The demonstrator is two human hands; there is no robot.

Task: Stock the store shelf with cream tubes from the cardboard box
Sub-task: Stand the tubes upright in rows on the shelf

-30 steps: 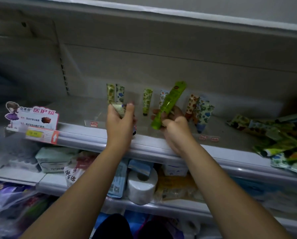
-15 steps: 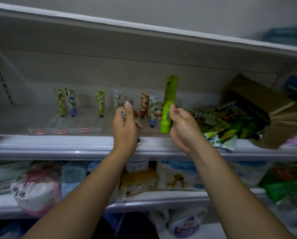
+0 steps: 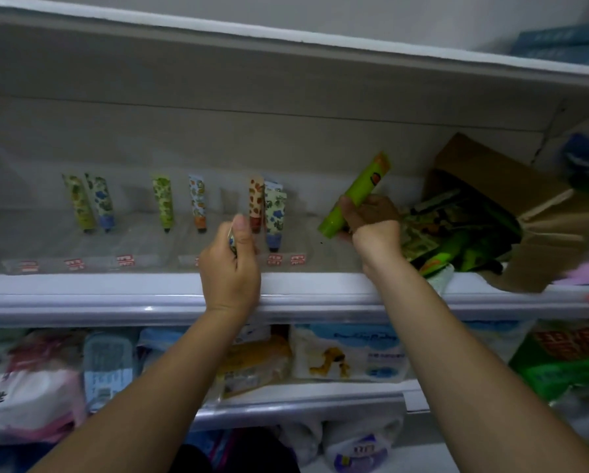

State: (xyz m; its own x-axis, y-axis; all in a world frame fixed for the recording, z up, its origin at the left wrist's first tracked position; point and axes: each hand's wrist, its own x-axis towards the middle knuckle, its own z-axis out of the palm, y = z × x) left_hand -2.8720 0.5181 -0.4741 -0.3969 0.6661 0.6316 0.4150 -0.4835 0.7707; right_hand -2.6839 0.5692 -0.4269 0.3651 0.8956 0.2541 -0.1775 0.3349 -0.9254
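Several patterned cream tubes (image 3: 166,203) stand cap-down in a row at the back of the white shelf (image 3: 115,288). My left hand (image 3: 230,268) is closed around a small patterned tube (image 3: 232,239), only its edge showing by the thumb, just in front of the row. My right hand (image 3: 370,221) grips a long bright green tube (image 3: 354,199), tilted with its top to the right. Right of it, a cardboard box (image 3: 511,199) lies tipped on the shelf, with many tubes (image 3: 457,240) spilling from its open side.
Red price tags (image 3: 125,260) sit behind a clear strip along the shelf front. The shelf below holds packs of wipes and tissues (image 3: 347,353) and a green package (image 3: 566,363). Another shelf board (image 3: 286,39) runs overhead.
My right hand has carried the green tube rightwards towards the box and tilted it from upright. The view has shifted right. My left hand stays closed near the row.
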